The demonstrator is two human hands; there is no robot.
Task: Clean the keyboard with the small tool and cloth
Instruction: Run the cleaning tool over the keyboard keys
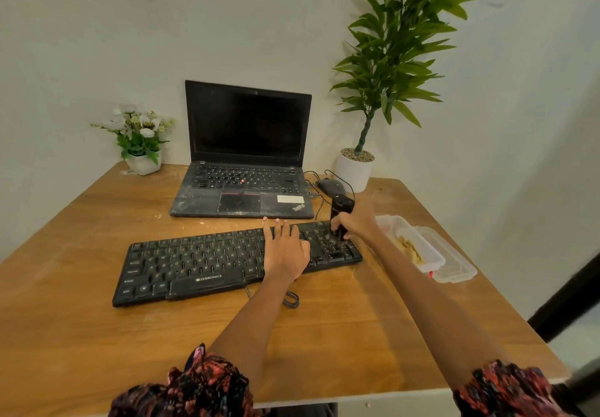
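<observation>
A dusty black keyboard (201,262) lies slanted across the middle of the wooden table (341,335). My left hand (285,249) rests flat on its right half, fingers spread and pointing away from me. My right hand (355,222) grips a small black upright tool (339,213), whose lower end presses on the keys at the keyboard's right end. A yellowish cloth (409,248) lies inside a clear plastic box (425,265) to the right of the keyboard.
An open dusty black laptop (243,189) stands behind the keyboard. A black mouse (331,187) with its cable lies beside it. A white flower pot (143,163) is back left, a tall potted plant (355,170) back right. The keyboard cable (290,299) loops near my left wrist.
</observation>
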